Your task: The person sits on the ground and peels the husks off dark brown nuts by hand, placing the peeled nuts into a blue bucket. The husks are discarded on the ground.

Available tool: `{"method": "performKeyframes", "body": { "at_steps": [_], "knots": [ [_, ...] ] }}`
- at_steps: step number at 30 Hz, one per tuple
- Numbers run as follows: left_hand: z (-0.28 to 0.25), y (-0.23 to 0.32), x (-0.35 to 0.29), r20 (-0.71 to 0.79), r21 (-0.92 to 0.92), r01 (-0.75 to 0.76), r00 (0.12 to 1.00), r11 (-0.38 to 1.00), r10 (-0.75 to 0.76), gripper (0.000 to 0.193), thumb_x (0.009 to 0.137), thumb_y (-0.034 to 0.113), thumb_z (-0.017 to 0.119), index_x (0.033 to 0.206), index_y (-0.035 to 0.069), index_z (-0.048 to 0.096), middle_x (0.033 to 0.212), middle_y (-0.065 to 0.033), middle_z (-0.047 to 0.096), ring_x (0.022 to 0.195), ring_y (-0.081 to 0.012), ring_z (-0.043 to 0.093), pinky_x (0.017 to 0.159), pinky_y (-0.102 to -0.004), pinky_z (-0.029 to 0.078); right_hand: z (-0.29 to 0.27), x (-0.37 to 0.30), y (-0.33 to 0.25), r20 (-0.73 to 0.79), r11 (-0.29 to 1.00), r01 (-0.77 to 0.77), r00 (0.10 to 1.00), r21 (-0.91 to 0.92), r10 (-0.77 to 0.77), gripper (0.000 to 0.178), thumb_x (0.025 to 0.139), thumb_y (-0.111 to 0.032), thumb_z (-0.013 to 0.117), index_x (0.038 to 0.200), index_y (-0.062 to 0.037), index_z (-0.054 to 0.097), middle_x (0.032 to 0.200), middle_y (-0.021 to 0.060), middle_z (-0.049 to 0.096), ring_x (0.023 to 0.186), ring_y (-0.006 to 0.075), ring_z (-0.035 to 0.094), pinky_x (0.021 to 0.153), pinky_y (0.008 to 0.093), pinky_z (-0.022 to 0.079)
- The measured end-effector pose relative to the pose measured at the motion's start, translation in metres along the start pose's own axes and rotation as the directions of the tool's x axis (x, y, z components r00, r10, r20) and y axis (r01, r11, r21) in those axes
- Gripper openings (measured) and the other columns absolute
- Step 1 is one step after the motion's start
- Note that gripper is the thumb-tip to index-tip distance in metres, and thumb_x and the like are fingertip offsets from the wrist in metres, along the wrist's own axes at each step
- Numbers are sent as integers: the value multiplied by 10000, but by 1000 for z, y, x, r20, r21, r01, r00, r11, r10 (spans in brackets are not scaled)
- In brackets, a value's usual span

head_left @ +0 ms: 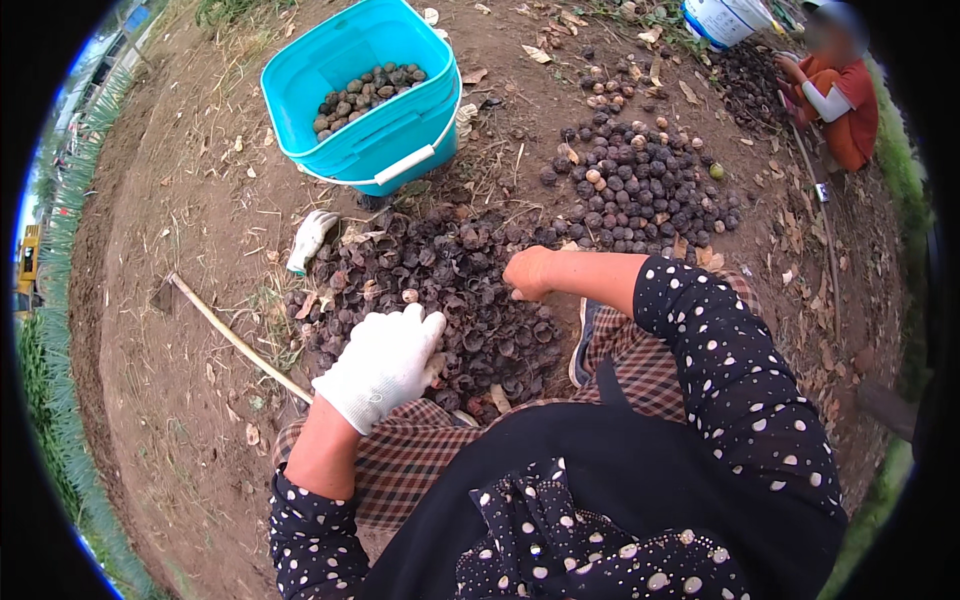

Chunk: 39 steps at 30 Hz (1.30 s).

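We seem to be picking through dark husks [490, 330] on the ground [150, 450], left hand [380, 362] partly curled, right hand's [528, 273] fingers hidden, their exact opening and any hold we cannot tell, and next likely needing a careful pinch.

Brown ground [150, 450] carries dark husks [500, 335] mid-scene, round nuts [640, 187] farther right, a turquoise bucket [400, 145] far left, a pale stick [235, 339] left.
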<state>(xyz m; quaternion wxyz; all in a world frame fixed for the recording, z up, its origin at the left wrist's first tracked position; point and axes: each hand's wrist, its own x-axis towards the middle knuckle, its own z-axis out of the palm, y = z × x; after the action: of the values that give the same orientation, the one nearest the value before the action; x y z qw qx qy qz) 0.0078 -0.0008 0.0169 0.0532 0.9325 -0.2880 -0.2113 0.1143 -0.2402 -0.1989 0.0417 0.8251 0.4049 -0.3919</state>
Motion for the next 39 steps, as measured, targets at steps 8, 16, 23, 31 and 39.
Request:
{"method": "performKeyframes", "body": {
  "at_steps": [8, 16, 23, 31, 39],
  "knots": [
    [-3, -10, -9, 111, -83, 130, 986, 988, -121, 465, 828, 264, 741, 1228, 92, 577, 1000, -130, 590, 883, -346, 641, 748, -457, 518, 22, 38, 140, -261, 754, -394, 769, 526, 584, 369, 861, -355, 744, 1157, -140, 690, 1219, 156, 647, 1171, 367, 615, 972, 481, 506],
    [-9, -28, 10, 148, -117, 235, 965, 965, -217, 522, 790, 225, 737, 1263, 78, 575, 1057, -131, 609, 955, -330, 644, 812, -430, 497, -14, 75, 275, -226, 428, -450, 434, 784, 872, 601, 858, -375, 772, 1394, -185, 580, 1415, 182, 536, 1165, 376, 639, 992, 462, 525],
    [-2, -41, 26, 164, -131, 239, 962, 962, -217, 512, 776, 213, 746, 1240, 73, 580, 1017, -126, 607, 913, -327, 655, 770, -430, 513, -33, 110, 270, 42, 366, -699, 492, 614, 869, 990, 742, -593, 828, 1537, -209, 381, 1467, 199, 457, 1347, 366, 510, 1047, 489, 502],
    [-4, -39, 24, 103, -123, 194, 978, 973, -182, 471, 861, 261, 704, 1259, 48, 569, 990, -128, 586, 854, -295, 628, 743, -412, 490, 31, 113, 193, -413, 585, -450, 427, 675, 805, 759, 680, -233, 872, 1338, -242, 494, 1288, 150, 470, 1217, 383, 525, 996, 451, 512],
    [-10, -29, 9, -68, -32, 144, 987, 989, -146, 428, 862, 269, 701, 1198, 36, 576, 957, -132, 585, 811, -313, 625, 694, -422, 498, -23, 56, 206, -245, -698, 481, 875, 531, 417, 484, 800, -119, 570, 1281, -175, 549, 978, 104, 667, 800, 279, 666, 498, 387, 447]
  ]
}}
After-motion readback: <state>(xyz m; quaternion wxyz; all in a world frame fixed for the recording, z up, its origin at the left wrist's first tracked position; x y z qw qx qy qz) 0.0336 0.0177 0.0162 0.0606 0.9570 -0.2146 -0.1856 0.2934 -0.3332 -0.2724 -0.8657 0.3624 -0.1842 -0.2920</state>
